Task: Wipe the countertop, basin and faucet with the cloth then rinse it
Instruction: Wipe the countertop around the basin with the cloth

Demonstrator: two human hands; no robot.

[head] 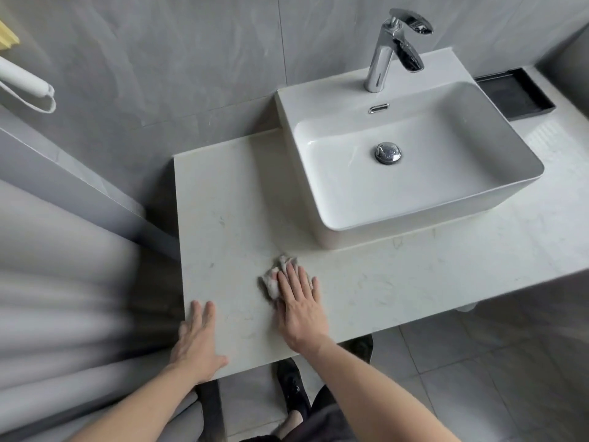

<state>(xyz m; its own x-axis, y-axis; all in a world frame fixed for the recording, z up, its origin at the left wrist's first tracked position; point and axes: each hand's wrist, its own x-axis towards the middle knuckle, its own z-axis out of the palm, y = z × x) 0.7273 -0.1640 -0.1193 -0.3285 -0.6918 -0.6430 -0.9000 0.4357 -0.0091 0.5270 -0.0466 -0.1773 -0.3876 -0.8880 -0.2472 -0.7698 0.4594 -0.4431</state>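
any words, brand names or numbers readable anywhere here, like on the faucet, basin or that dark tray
None can be read.
faucet: bare chrome, no marking visible.
basin: plain white, no logo visible.
dark tray: no label visible.
cloth under the right hand: no print or tag visible.

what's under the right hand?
A crumpled pale cloth lies under the right hand, pressed flat-fingered onto the countertop. Its edges stick out past the fingertips and on the thumb side; the rest of the cloth and the countertop beneath are covered.
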